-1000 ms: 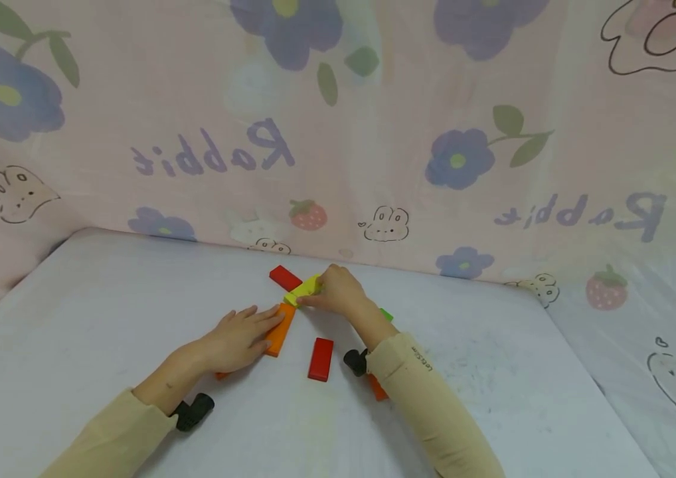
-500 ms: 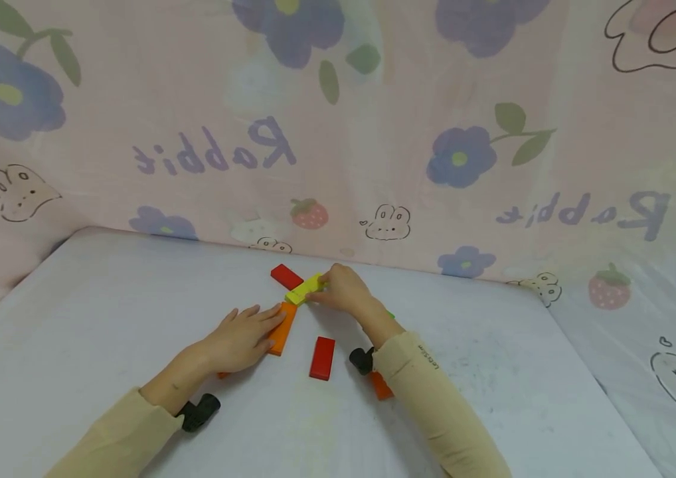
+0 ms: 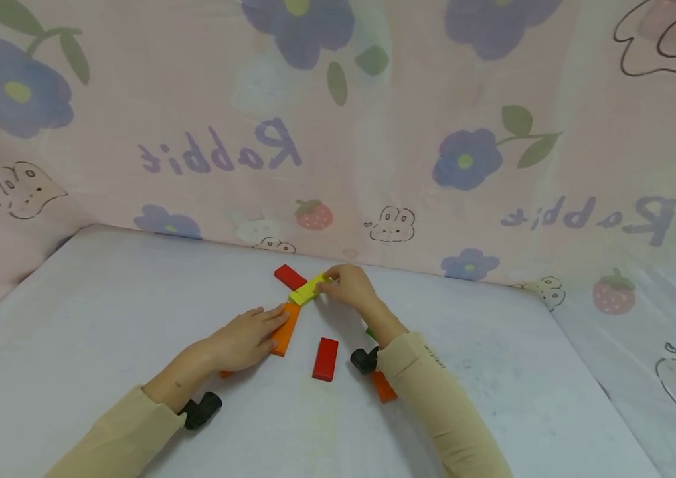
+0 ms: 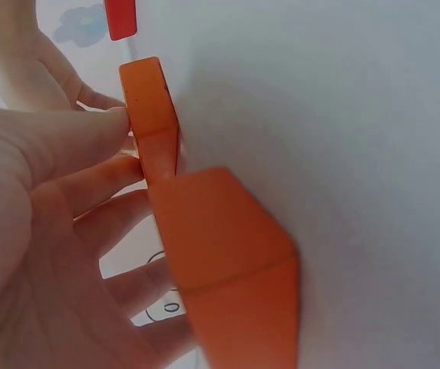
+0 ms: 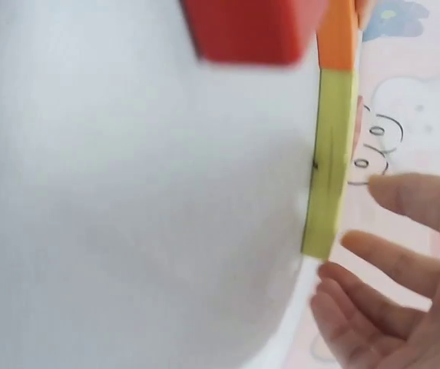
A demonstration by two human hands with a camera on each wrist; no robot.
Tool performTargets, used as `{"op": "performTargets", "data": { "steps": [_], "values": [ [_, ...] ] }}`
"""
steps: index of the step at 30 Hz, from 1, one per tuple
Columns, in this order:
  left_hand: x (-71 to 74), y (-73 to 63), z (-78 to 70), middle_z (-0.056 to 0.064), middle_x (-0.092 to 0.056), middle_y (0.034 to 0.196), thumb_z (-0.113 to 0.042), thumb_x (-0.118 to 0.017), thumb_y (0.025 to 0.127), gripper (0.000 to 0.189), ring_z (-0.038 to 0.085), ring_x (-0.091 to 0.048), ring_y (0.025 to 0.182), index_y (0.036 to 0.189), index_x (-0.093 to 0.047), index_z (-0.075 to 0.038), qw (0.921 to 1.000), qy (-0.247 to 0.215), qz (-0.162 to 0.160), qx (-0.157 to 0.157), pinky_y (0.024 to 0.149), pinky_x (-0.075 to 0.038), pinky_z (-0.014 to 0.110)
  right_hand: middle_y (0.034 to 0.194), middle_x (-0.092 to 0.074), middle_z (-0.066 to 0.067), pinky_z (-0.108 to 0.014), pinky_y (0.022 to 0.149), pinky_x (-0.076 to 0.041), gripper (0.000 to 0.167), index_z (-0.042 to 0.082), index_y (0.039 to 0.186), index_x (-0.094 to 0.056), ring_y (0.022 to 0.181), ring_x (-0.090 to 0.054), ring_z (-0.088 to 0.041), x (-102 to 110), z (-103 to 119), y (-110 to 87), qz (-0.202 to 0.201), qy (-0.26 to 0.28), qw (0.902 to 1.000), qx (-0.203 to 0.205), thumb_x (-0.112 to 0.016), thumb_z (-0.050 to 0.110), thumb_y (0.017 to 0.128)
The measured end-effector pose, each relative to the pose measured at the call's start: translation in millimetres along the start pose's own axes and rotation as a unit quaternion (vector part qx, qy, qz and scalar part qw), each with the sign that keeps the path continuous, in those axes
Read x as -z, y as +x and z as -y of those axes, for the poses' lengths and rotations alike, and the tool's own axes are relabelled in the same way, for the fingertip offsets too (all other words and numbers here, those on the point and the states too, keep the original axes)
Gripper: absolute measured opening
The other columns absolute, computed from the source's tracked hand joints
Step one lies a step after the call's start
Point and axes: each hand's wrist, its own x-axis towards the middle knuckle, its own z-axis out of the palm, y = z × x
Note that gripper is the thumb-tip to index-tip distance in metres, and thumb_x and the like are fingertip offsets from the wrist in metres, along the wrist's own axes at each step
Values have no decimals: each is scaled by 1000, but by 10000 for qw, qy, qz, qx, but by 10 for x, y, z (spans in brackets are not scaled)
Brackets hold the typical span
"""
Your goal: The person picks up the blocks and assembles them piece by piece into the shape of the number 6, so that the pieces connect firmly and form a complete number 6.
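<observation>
A yellow block (image 3: 308,290) lies on the white table, its lower left end meeting the top of an orange block (image 3: 285,330). My left hand (image 3: 244,338) rests along that orange block, fingers fairly straight and fingertips on it; in the left wrist view its thumb touches the side of the orange block (image 4: 149,100). My right hand (image 3: 352,286) is at the far end of the yellow block. In the right wrist view the right hand (image 5: 408,269) has its fingers spread beside the end of the yellow block (image 5: 329,165), with a gap between.
A red block (image 3: 289,277) sits behind the yellow one, and another red block (image 3: 325,359) lies in front. Under the right forearm an orange block (image 3: 384,386) and a green block (image 3: 369,332) show partly. Another orange block (image 3: 226,374) peeks out below the left hand. Patterned cloth (image 3: 350,153) hangs behind.
My right hand has let go of the yellow block's near part and drawn back right, leaving more of it in sight. The left hand has stayed on the orange block.
</observation>
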Motion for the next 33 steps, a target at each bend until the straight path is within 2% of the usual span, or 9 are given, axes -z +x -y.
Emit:
{"op": "performTargets", "data": {
  "steps": [5, 11, 21, 29, 33],
  "values": [
    [1, 5, 5, 19, -36, 151, -14, -57, 95, 51, 51, -35, 133, 141, -44, 1, 10000, -59, 2, -6, 108, -28, 64, 117, -65, -15, -38, 85, -53, 43, 4, 117, -68, 104, -59, -29, -80, 63, 65, -367, 592, 9975, -135, -68, 35, 87],
    [-10, 6, 13, 18, -37, 151, -15, -57, 95, 50, 51, -35, 133, 141, -45, 0, 10000, -47, -26, 58, 107, -29, 65, 116, -65, -14, -35, 86, -54, 46, 2, 114, -68, 104, -59, -28, -161, 167, 130, -265, 1115, 9931, -263, -73, 35, 83],
    [-2, -11, 14, 17, -38, 151, -15, -58, 95, 50, 50, -37, 132, 141, -45, -1, 10000, 39, -63, 28, 107, -31, 63, 109, -68, -13, -28, 76, -53, 41, 2, 108, -72, 94, -60, -24, -192, 322, 159, -86, 976, 9944, -390, -76, 32, 81],
    [4, -11, 8, 17, -39, 151, -15, -58, 94, 52, 49, -38, 133, 142, -45, -1, 10000, 1, -47, 71, 107, -32, 62, 103, -70, -10, -26, 74, -49, 39, 3, 103, -74, 93, -57, -23, -252, 307, 190, -124, 693, 9969, -356, -80, 31, 77],
    [-1, -12, 15, 16, -39, 151, -15, -58, 94, 52, 49, -38, 133, 142, -45, -2, 9999, 9, -44, 112, 107, -32, 62, 103, -70, -10, -26, 74, -49, 38, 3, 103, -74, 93, -57, -23, -276, 305, 192, -163, 721, 9966, -355, -80, 31, 77]
  ]
}}
